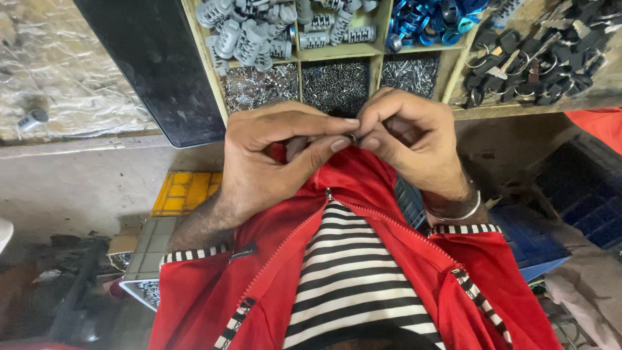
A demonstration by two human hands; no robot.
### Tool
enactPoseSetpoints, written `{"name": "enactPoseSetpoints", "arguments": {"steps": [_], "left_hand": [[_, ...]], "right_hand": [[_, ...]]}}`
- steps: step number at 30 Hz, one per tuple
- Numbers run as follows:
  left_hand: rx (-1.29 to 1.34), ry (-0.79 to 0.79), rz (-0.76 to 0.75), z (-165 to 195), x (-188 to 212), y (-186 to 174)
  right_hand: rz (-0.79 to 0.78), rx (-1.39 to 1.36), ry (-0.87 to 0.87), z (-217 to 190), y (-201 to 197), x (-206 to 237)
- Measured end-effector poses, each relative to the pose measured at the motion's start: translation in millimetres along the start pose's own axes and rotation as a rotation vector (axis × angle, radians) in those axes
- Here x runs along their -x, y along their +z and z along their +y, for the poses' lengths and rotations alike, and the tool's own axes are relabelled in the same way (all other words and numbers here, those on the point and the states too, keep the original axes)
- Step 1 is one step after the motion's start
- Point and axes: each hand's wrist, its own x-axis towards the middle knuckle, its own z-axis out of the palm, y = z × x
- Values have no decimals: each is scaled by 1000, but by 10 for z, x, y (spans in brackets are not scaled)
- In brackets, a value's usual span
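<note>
both hands meet at chest height, just above the open collar of a red zip jacket (389, 214), w/ a small metal ring (354, 137) pinched between them. left hand (272, 162) has thumb and forefinger closed toward the ring from the left; right hand (411, 139) is curled tight, fingertips pressed onto the same ring from the right. so both hands are grasping it, neither released. the ring is mostly hidden by the fingertips; its exact form can't be told. held this close to the eyes and body prob. because the part is tiny and needs two-sided fingertip control. directly ahead, a compartmented wooden tray (379, 48) sits on the bench, within short reach: grey ribbed cylindrical parts (249, 32) upper left, blue ring-shaped pieces (427, 16) upper right, small shiny metal bits (337, 84) in the lower cells. sorted by kind, apparently for quick picking. a pile of black-headed keys on rings (538, 65) lies just right of the tray. a metal bangle (457, 210) is on the right wrist. a dark flat panel (155, 65) leans left of the tray.
</note>
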Motion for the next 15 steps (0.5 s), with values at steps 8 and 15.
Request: {"name": "enactPoseSetpoints", "arguments": {"steps": [8,15], "left_hand": [[-116,30,39,57,3,3],[-243,28,15,87,8,39]], "right_hand": [[28,360,-160,-111,41,-80],[79,818,-336,-253,35,-70]]}}
